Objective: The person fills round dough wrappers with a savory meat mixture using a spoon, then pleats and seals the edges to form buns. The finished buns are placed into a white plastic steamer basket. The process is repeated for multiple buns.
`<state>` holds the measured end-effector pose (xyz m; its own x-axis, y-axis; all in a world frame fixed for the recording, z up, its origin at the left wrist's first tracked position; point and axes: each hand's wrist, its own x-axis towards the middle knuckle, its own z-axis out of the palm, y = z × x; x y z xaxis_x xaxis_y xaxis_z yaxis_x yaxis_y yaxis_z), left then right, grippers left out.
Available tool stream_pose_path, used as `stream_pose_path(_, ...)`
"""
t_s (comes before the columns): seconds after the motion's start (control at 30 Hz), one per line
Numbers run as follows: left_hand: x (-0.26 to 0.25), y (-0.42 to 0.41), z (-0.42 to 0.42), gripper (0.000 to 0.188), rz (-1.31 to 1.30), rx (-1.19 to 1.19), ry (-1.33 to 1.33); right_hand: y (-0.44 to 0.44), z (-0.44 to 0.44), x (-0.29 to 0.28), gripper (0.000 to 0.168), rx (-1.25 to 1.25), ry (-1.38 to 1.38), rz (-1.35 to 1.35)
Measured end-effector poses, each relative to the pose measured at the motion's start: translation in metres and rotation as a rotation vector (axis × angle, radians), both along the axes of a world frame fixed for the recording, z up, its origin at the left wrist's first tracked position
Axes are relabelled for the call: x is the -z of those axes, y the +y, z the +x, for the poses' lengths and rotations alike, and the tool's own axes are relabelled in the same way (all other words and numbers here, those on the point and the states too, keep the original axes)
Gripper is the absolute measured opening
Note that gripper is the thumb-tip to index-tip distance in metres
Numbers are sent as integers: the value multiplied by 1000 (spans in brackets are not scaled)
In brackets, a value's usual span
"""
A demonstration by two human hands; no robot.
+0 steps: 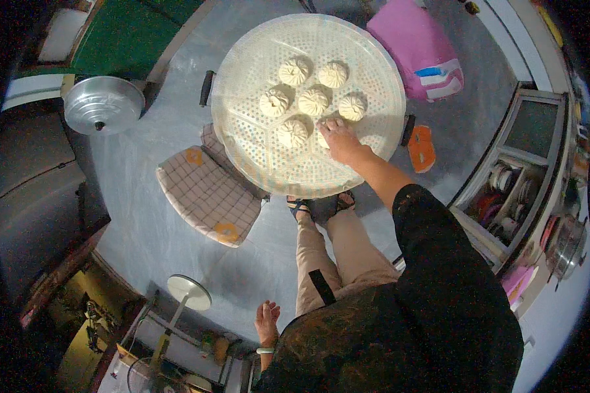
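Before me is a large round steamer tray [255, 162] with a perforated bottom, seemingly lined with cloth. Several pleated buns sit spaced on it, among them a bun at the lower left [293, 134] and a middle bun [313, 101]. My right hand [338, 137] reaches over the tray's lower right part, its fingers on or just above another bun [323, 142] that it mostly covers; whether it grips the bun is unclear. Down by my side hangs my left hand [267, 317], a pale bangle at the wrist, fingers slightly curled and apart, holding nothing.
A checked padded cushion [211, 194] lies left of the tray. Farther left stands a metal lid [104, 104]. A pink bag [413, 44] and an orange object [421, 149] are at the right, near a cabinet [511, 172] holding dishes. A stand with a round top [189, 292] is at lower left.
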<state>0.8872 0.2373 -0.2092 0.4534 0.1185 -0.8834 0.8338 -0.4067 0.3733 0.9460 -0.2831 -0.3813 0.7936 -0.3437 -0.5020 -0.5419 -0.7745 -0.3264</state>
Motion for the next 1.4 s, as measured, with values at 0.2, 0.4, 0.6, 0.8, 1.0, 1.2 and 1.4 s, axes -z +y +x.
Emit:
stream_pose_path(0.2, -4, -11, 0, 43, 16, -19, 26, 4, -9, 8, 59, 19, -86, -36)
stream_pose_path(0.4, 5, -3, 0, 44, 6, -18, 39, 2, -4, 18, 56, 31, -49, -40)
stream_pose_path(0.6, 1, -5, -1, 43, 26, -6, 28, -13, 0, -28, 51, 106, -213, 59)
stream_pose_path(0.8, 15, 12, -3, 43, 27, -17, 43, -112, 31, -22, 54, 317, -408, -134)
stream_pose_path(1.0, 13, -2, 9, 42, 74, -2, 55, -145, 71, 28, 74, 99, -102, -132)
stream_pose_path(1.2, 10, 2, 13, 43, 87, 0, 61, -141, 90, 16, 73, 65, 22, -104)
stream_pose_path(1.4, 8, -10, 18, 42, 80, 5, 70, -145, 88, 24, 66, 97, -44, -78)
